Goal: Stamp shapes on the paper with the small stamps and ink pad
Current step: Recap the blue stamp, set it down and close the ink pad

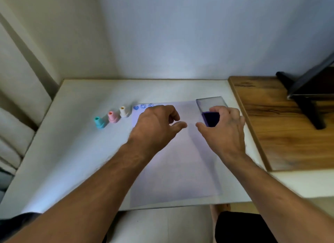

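The right hand (224,127) curls round the near end of the ink pad (210,118), thumb on the left side and fingers on the right, so the case seems gripped or steadied; whether it is lifted or resting cannot be told. The pad's clear lid (210,102) lies open beyond it, toward the wall, leaving the dark blue ink bare. That suits inking: the surface is exposed and the hold would keep the light case from sliding.

The left hand (157,124) hovers over the upper part of the paper (177,166), half open, thumb reaching toward the pad and fingers loosely bent. Nothing shows in it, though the curled fingers could hide something small, so whether it holds a stamp cannot be told.

The paper lies lengthwise in front of the person on the white table (72,134), with the pad at its far right corner, handy to the right hand. Along the top edge sit blue prints: a heart (136,108) and two round faces (143,106), with the row running on under the left hand. So stamping looks begun, with most of the sheet blank.

Left of the paper three stamps stand upright in a slanted row: white (124,112) nearest the sheet, pink (113,117), then teal (99,122). Standing on their bases, they keep inked faces down and handles ready to pinch.
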